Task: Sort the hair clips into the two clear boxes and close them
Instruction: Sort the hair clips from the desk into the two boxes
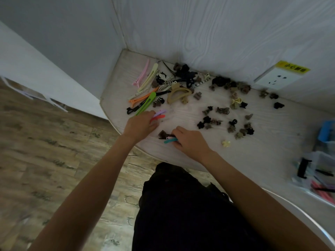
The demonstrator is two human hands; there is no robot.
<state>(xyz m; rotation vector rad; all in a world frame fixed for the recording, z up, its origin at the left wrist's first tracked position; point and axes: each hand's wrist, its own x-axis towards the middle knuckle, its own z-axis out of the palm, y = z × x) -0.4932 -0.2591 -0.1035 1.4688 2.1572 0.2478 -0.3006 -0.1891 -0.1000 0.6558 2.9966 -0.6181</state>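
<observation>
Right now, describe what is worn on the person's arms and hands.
Nothing visible: the left hand and right hand are bare, with no gloves, rings, watch or bracelets showing. Both forearms are uncovered up to the frame edge, so no sleeves appear. Below them, dark clothing covers the lap.

The table (244, 156) is showing a pale, whitish wood grain, and the wall (217, 29) behind is wearing a white wavy grain. On the far left, long clips are lying in pink (141, 74), cream (149, 77), orange (143, 98) and bright green (146, 103). Small clips (233, 113) are scattering in black and brown. The floor (54, 151) is showing brown planks.
</observation>
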